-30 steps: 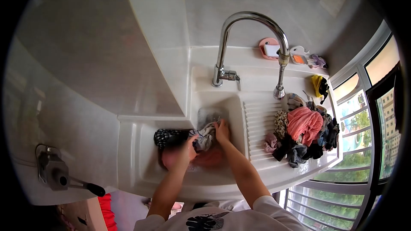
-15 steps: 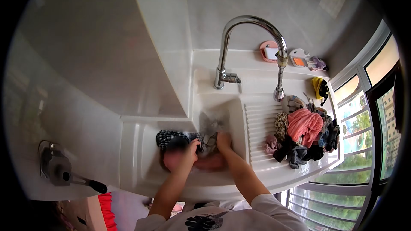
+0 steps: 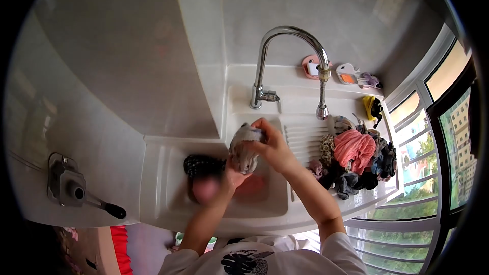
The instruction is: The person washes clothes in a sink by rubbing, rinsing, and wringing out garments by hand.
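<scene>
A bunched, wet grey sock (image 3: 244,157), as far as its shape shows, is held up above the sink basin (image 3: 173,183). My left hand (image 3: 234,177) grips its lower part from below. Fingers of my right hand (image 3: 272,146) are closed on its upper band from the right. Below my hands, a black patterned cloth (image 3: 198,165) lies at the left of the basin. Beside it is a blurred pink item (image 3: 205,189), partly behind my left wrist. More pink cloth (image 3: 252,184) lies in the basin under my hands.
A chrome faucet (image 3: 262,53) arches over the sink. Right of the ribbed washboard (image 3: 303,140) is a clothes pile (image 3: 354,150). Soap dishes (image 3: 310,67) line the back ledge, near a yellow and black cloth (image 3: 372,108). A wall-mounted lever device (image 3: 66,183) is at far left.
Both hands have risen out of the basin, lifting the grey sock. My right hand has come up and over beside my left. The black patterned and pink cloths stay in the basin.
</scene>
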{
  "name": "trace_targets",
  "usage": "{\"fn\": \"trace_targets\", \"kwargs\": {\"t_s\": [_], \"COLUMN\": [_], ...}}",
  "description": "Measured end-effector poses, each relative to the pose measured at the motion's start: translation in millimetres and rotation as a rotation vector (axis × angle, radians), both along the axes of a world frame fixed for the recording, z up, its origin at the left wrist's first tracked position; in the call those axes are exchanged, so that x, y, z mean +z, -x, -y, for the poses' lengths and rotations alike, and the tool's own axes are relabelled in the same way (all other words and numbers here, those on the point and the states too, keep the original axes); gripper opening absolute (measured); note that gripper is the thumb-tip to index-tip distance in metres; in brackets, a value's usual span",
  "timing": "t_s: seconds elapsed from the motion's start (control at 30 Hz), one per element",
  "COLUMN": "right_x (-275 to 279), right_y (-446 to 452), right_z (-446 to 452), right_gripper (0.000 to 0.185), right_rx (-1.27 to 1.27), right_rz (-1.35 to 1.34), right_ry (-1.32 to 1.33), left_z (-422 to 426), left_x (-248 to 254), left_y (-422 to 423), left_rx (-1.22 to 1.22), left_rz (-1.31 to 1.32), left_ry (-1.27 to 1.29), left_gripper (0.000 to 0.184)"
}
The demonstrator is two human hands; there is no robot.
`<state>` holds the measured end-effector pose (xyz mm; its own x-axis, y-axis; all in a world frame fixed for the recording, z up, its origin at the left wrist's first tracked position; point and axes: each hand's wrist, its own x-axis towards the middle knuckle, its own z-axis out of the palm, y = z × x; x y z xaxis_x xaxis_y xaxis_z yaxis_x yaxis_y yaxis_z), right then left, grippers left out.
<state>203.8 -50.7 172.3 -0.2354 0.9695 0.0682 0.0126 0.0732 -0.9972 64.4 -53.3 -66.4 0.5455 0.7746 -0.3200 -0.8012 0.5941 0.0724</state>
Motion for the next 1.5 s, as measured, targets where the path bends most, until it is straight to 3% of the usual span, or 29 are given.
{"fn": "trace_targets", "kwargs": {"t_s": [0.03, 0.13, 0.2, 0.27, 0.33, 0.37, 0.43, 0.53, 0.6, 0.67, 0.7, 0.73, 0.77, 0.83, 0.9, 0.97, 1.0, 1.03, 1.1, 1.13, 1.2, 1.27, 1.33, 1.37, 1.43, 1.47, 1.5], "right_x": [7, 7, -31, -91, -155, -162, -151, -125, -123, -132, -135, -136, -135, -142, -154, -139, -137, -152, -126, -133, -175, -221, -279, -296, -320, -328, -335], "right_y": [0, -4, -5, -4, 6, 19, 47, 74, 74, 66, 61, 56, 51, 38, 29, 45, 54, 64, 81, 75, 52, 21, 0, -5, -5, 0, 8], "right_z": [0, -6, -17, -24, -7, 16, 60, 102, 94, 57, 39, 19, 1, -27, -45, -14, 4, 21, 41, 27, -16, -47, -58, -58, -46, -33, -17], "right_gripper": [0.026, 0.026, 0.027, 0.031, 0.037, 0.038, 0.037, 0.037, 0.037, 0.037, 0.038, 0.04, 0.04, 0.039, 0.036, 0.031, 0.027, 0.026, 0.022, 0.022, 0.022, 0.037, 0.042, 0.042, 0.042, 0.042, 0.037], "right_rx": [-0.016, -0.09, -0.113, -0.354, -0.329, -0.348, -0.341, -0.193, -0.113, -0.249, -0.361, -0.474, -0.543, -0.606, -0.578, -0.513, -0.445, -0.452, -0.378, -0.378, -0.363, -0.384, -0.293, -0.291, -0.475, -0.473, -0.369], "right_rz": [-0.128, -0.113, -0.185, 0.244, 0.575, 0.615, 0.644, 0.683, 0.707, 0.911, 0.924, 0.932, 0.942, 0.955, 0.876, 0.915, 0.955, 1.01, 0.981, 0.981, 0.946, 0.73, 0.629, 0.629, 0.656, 0.656, 0.937], "right_ry": [-0.013, -0.023, -0.032, -0.221, -0.399, -0.374, -0.281, -0.109, -0.195, -0.189, -0.355, -0.529, -0.494, -0.458, -0.106, -0.13, -0.155, -0.279, -0.214, -0.207, 0.077, -0.058, 0.011, 0.012, 0.132, 0.131, 0.025], "left_z": [2, 9, 9, 1, 0, 0, 8, 2, 2, 5, -2, -2, 0, 5, 8, 2, -4, 5, 8, 1, 0, 8, 10, 10, 10, 7, 6], "left_x": [19, 52, 60, 36, 25, 25, 31, 14, 10, 37, -71, -45, 8, 15, 15, 27, 6, 30, 48, 28, -2, 9, -11, -19, -35, -43, -55], "left_y": [-6, -16, -16, -13, -10, -9, -4, -12, -22, -30, -27, -27, -29, -25, -20, -17, -15, -12, -6, -4, 4, 4, 24, 32, 47, 55, 63], "left_rx": [-0.004, 0.101, 0.231, 0.194, 0.155, 0.14, 0.011, 0.057, 0.152, 0.199, 0.246, 0.246, 0.213, 0.07, 0.051, -0.018, 0.066, 0.14, 0.205, 0.117, -0.047, 0.004, -0.034, -0.033, -0.075, -0.072, -0.078], "left_rz": [0.0, 0.026, -0.007, 0.054, 0.118, 0.049, -0.089, -0.005, -0.055, -0.247, -0.221, -0.22, -0.111, -0.108, -0.092, 0.001, 0.079, -0.166, -0.419, -0.344, -0.196, -0.3, -0.451, -0.451, -0.968, -0.968, -1.041], "left_ry": [-0.003, -0.074, -0.039, -0.103, -0.163, -0.134, -0.147, -0.129, -0.076, -0.163, -0.425, -0.429, -0.254, 0.023, 0.017, -0.102, -0.231, -0.427, -0.622, -0.365, 0.156, 0.109, 0.09, 0.092, 0.098, 0.099, 0.063], "left_gripper": [0.053, 0.05, 0.052, 0.054, 0.056, 0.057, 0.055, 0.052, 0.049, 0.048, 0.048, 0.048, 0.049, 0.051, 0.049, 0.044, 0.042, 0.043, 0.043, 0.043, 0.044, 0.04, 0.029, 0.029, 0.02, 0.02, 0.02]}}
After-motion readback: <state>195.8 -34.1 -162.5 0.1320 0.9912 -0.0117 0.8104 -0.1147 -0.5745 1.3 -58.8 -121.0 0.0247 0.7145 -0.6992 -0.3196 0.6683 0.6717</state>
